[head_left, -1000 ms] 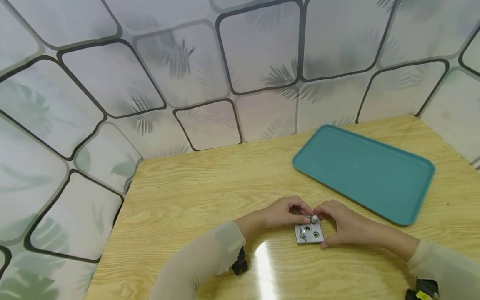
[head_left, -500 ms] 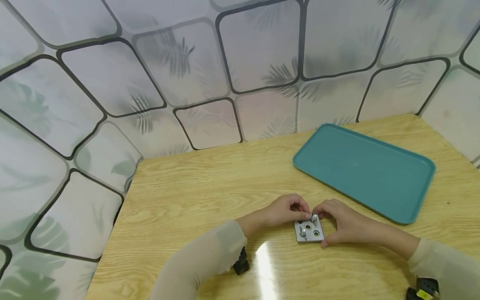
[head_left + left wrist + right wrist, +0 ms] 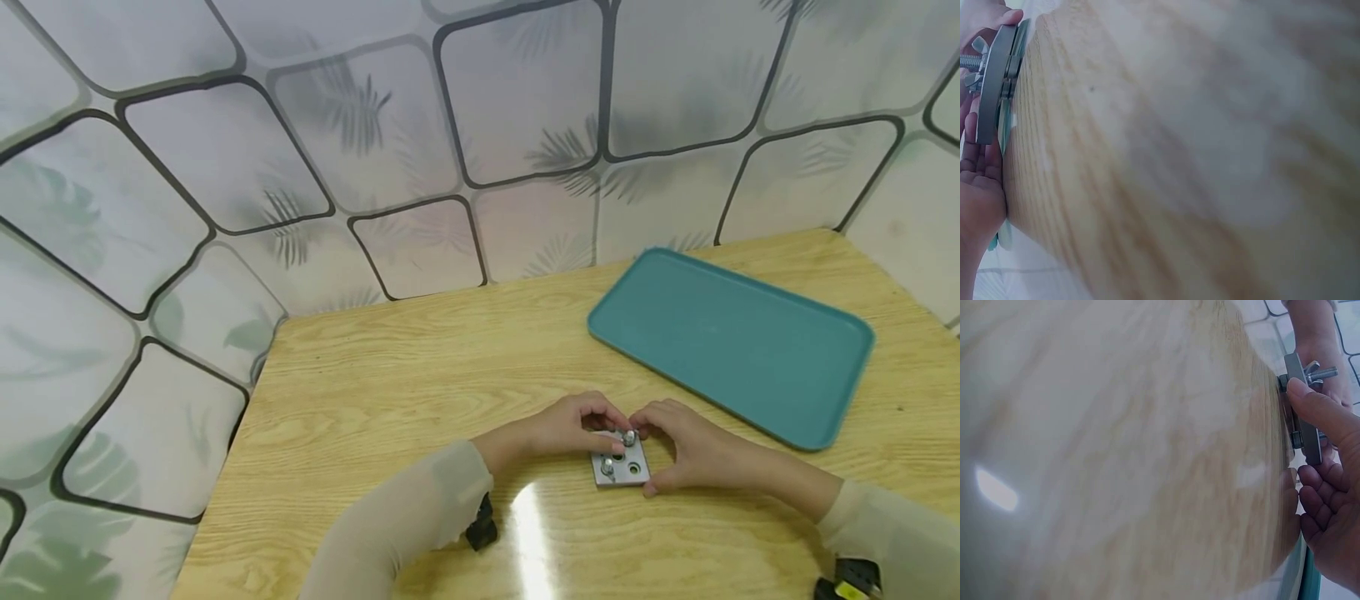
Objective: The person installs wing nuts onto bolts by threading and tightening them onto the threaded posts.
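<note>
A small square metal plate (image 3: 621, 477) with round holes lies on the table, raised on bolt heads (image 3: 1007, 89) beneath it. One wing nut (image 3: 607, 468) sits on a bolt at its near left, another wing nut (image 3: 629, 438) at its far right corner. My left hand (image 3: 568, 427) has thumb and forefinger bent around the far right wing nut. With thumb and fingers, my right hand (image 3: 690, 447) grips the plate by its right side; its thumb (image 3: 1304, 390) presses the plate's edge in the right wrist view. A threaded bolt (image 3: 1325, 374) sticks up through a wing nut there.
A teal tray (image 3: 731, 342) lies on the wooden table (image 3: 420, 375) behind and right of the hands. A patterned wall covering (image 3: 525, 225) stands along the table's back and left edges. Black wrist devices (image 3: 482, 525) sit below the sleeves.
My left thumb and forefinger have shifted around the far right wing nut, the thumb now lower over the plate. The right hand and plate have stayed nearly in place.
</note>
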Demonstrator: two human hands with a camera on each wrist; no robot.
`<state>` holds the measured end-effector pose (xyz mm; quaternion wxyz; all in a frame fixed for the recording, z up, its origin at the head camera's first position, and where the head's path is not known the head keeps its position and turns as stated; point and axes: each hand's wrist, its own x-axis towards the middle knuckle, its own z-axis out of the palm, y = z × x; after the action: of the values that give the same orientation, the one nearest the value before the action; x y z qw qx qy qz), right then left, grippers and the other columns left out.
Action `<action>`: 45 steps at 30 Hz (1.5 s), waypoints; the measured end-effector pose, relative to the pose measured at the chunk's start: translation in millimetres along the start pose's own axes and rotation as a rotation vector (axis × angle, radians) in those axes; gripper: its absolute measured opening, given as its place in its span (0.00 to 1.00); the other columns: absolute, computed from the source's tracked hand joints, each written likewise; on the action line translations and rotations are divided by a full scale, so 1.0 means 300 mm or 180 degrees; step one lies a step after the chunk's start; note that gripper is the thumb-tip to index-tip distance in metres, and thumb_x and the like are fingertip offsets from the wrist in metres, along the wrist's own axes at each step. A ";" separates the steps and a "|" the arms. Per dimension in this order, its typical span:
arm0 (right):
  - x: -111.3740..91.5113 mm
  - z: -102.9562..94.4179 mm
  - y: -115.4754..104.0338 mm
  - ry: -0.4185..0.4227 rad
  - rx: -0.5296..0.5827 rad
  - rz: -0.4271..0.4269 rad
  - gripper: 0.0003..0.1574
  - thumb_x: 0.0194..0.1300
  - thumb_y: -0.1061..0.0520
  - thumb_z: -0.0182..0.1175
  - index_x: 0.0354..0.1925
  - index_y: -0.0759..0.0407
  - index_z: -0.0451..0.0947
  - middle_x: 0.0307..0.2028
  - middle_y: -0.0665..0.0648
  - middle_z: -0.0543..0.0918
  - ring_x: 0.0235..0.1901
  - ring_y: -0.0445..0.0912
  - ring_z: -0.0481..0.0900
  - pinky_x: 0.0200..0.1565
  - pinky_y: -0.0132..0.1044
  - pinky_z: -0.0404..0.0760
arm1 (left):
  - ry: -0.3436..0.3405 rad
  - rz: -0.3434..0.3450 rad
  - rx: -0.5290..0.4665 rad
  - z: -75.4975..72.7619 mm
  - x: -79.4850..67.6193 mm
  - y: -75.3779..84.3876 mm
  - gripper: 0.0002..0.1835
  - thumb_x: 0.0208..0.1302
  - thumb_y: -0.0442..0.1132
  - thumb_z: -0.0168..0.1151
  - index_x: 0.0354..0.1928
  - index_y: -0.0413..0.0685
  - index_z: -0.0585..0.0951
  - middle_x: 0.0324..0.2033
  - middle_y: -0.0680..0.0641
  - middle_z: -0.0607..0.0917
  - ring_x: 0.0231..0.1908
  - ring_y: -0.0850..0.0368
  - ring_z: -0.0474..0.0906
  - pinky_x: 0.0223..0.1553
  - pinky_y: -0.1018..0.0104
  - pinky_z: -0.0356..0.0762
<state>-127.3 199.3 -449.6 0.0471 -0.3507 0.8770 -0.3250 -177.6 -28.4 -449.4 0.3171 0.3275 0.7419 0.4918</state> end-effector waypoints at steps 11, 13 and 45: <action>0.000 -0.002 -0.002 -0.0023 0.0067 0.0011 0.43 0.40 0.38 0.75 0.48 0.60 0.74 0.42 0.49 0.76 0.41 0.39 0.71 0.42 0.35 0.74 | 0.0265 -0.0166 -0.0201 0.006 -0.001 0.014 0.07 0.62 0.35 0.63 0.38 0.39 0.77 0.31 0.53 0.79 0.32 0.69 0.73 0.36 0.78 0.72; 0.000 -0.001 -0.002 -0.0010 0.0046 0.0032 0.42 0.40 0.38 0.75 0.48 0.60 0.74 0.42 0.48 0.76 0.41 0.39 0.71 0.42 0.35 0.74 | 0.0277 -0.0159 -0.0189 0.008 0.000 0.013 0.07 0.63 0.35 0.63 0.38 0.38 0.77 0.30 0.54 0.79 0.32 0.69 0.73 0.36 0.78 0.71; -0.001 0.004 0.009 0.0048 0.0045 -0.0106 0.42 0.39 0.39 0.76 0.48 0.59 0.73 0.42 0.49 0.76 0.40 0.39 0.71 0.41 0.35 0.73 | 0.0301 -0.0236 -0.0107 0.002 0.003 0.012 0.08 0.62 0.36 0.64 0.40 0.41 0.78 0.32 0.53 0.80 0.32 0.70 0.74 0.37 0.78 0.73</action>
<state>-128.3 200.2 -452.2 0.0376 -0.3625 0.8690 -0.3346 -177.0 -26.2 -446.3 0.3051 0.2708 0.7593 0.5070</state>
